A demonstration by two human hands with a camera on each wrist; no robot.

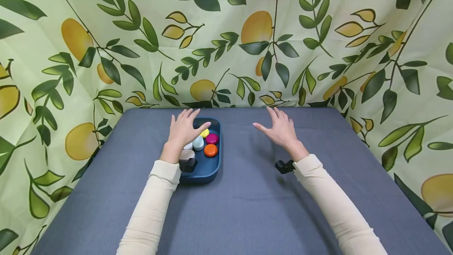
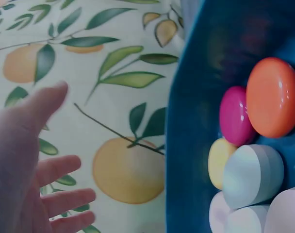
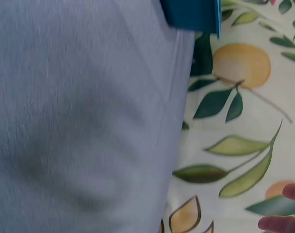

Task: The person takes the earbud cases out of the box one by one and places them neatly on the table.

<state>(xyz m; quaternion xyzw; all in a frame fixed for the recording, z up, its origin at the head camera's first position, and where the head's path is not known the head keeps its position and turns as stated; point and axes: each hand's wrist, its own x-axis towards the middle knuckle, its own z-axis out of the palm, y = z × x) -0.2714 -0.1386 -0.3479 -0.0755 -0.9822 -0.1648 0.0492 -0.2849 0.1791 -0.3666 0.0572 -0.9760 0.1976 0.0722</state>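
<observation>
My left hand [image 1: 183, 130] hovers over a blue tray [image 1: 201, 177], fingers spread and holding nothing. It hides the tray's left part in the head view. Inside the tray are smooth rounded pieces: an orange one [image 1: 210, 150], a magenta one [image 1: 212, 139], a yellow one [image 1: 205, 133], a pale blue one [image 1: 198, 143] and several whitish ones [image 2: 247, 221]. Well to the right of the tray, my right hand [image 1: 280, 130] is held above the table with its fingers apart and nothing in it. Only two of its fingertips [image 3: 281, 224] show in the right wrist view.
A grey-blue cloth covers the table [image 1: 244, 207]. Behind it and along both sides hangs a curtain [image 1: 219, 50] printed with lemons and leaves. Small black devices sit at the left wrist [image 1: 188, 165] and the right wrist [image 1: 284, 166].
</observation>
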